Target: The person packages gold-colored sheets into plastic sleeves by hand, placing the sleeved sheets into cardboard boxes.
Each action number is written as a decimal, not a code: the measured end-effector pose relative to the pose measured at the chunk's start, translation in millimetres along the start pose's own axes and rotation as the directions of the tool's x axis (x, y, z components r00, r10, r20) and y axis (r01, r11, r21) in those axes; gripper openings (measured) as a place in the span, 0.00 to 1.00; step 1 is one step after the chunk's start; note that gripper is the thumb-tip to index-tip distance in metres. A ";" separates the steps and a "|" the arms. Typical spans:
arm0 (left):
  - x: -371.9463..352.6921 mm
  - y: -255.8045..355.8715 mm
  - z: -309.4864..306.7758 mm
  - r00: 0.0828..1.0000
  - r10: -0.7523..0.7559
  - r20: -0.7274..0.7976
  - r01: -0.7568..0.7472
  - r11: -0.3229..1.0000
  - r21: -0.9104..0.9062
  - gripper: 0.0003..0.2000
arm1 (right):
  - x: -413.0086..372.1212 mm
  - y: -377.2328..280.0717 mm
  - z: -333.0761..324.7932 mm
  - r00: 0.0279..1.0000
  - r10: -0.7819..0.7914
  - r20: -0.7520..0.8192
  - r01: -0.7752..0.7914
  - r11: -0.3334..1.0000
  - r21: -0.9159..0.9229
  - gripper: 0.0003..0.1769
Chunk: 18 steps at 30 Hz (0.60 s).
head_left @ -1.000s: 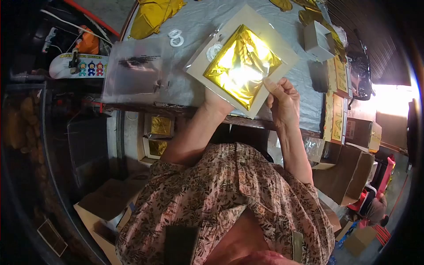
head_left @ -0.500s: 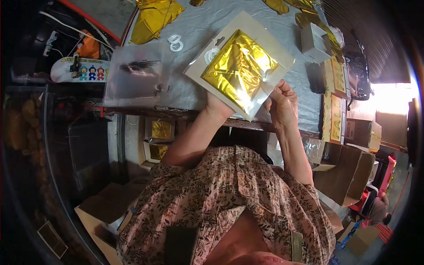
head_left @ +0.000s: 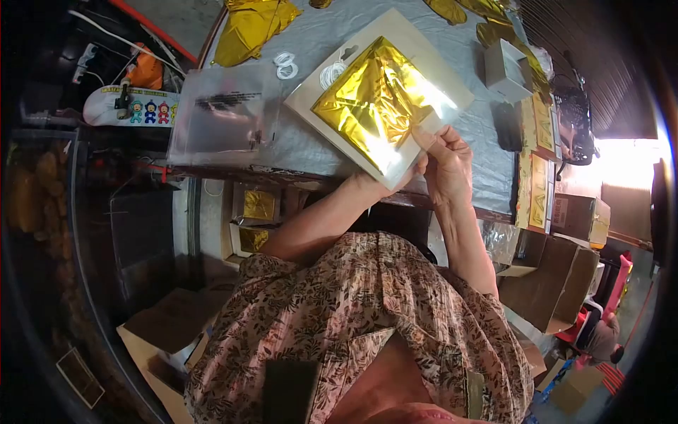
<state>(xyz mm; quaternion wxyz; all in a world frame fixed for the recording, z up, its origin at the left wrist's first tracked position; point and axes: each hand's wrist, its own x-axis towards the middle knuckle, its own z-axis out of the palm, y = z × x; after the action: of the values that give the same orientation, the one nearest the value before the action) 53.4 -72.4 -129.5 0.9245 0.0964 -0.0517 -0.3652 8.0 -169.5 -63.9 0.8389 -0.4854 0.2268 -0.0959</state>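
Note:
A clear plastic packet with a pale backing holds a folded gold foil balloon and a coil of white ribbon. I hold it tilted above the table's front edge. My left hand supports the packet from beneath, with its fingers hidden behind it. At the lower right edge, my right hand grips the packet, thumb and fingers closed at the film.
Clear plastic bags lie on the cloth-covered table, near white ribbon coils. Gold foil pieces rest at the back left. A small white box stands right; cardboard boxes sit below.
The packet has turned slightly and its near corner has shifted left and up. My left hand has moved further beneath it, and the right thumb now reaches further over the film.

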 end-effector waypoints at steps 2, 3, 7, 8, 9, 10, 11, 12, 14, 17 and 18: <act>-0.6 9.4 -4.6 0.999 -0.027 0.032 0.024 0.995 0.093 0.16 | -0.8 -2.1 -1.6 1.000 -0.008 0.024 0.008 1.000 0.008 0.07; 0.1 18.5 -9.1 0.996 -0.054 0.064 0.042 0.982 0.183 0.16 | 0.1 -4.6 -3.7 0.999 -0.018 0.051 0.018 1.000 0.011 0.06; -4.5 81.3 -8.5 0.990 -0.077 -0.118 0.096 0.982 0.164 0.30 | 5.5 -18.9 -33.4 0.996 -0.043 0.073 0.048 0.997 -0.067 0.04; -4.4 107.4 -9.4 0.989 -0.141 -0.036 0.144 0.985 0.096 0.33 | 4.2 -24.4 -37.2 0.997 -0.046 0.063 0.050 0.997 -0.065 0.04; -3.5 128.4 -9.6 0.979 -0.198 0.046 0.197 0.980 0.029 0.36 | 2.0 -29.6 -40.9 0.996 -0.041 0.074 0.047 0.995 -0.093 0.04; -1.3 139.5 -0.5 0.978 -0.207 0.041 0.206 0.978 0.026 0.36 | -1.0 -33.9 -42.6 0.996 -0.032 0.085 0.042 0.992 -0.122 0.07; -0.2 148.5 11.7 0.950 -0.293 0.104 0.284 0.954 0.091 0.34 | -4.8 -38.1 -39.9 0.996 -0.035 0.087 0.048 0.987 -0.151 0.06; -3.1 154.4 16.9 0.912 -0.378 0.159 0.354 0.922 0.158 0.33 | -4.5 -36.6 -41.3 0.996 -0.025 0.081 0.037 0.988 -0.153 0.06; -14.0 160.6 14.3 0.943 -0.198 0.267 -0.115 0.560 0.820 0.32 | -5.7 -33.7 -46.1 0.995 -0.059 0.075 0.074 0.976 -0.204 0.06; -7.5 151.4 -6.1 0.838 -0.151 0.524 -0.544 -0.154 0.825 0.37 | -18.6 -38.0 -39.6 0.991 -0.133 -0.009 0.128 0.968 -0.216 0.12; -6.4 141.4 -10.6 0.967 -0.038 0.251 -0.238 0.213 0.948 0.35 | -23.6 -40.1 -36.6 0.986 -0.162 -0.042 0.149 0.963 -0.223 0.17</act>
<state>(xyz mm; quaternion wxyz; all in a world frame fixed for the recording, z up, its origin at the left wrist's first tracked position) 144.6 34.5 -109.4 0.6706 0.6074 -0.3760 -0.2000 -27.7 -209.1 -38.3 0.7629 -0.5883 0.2221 -0.1502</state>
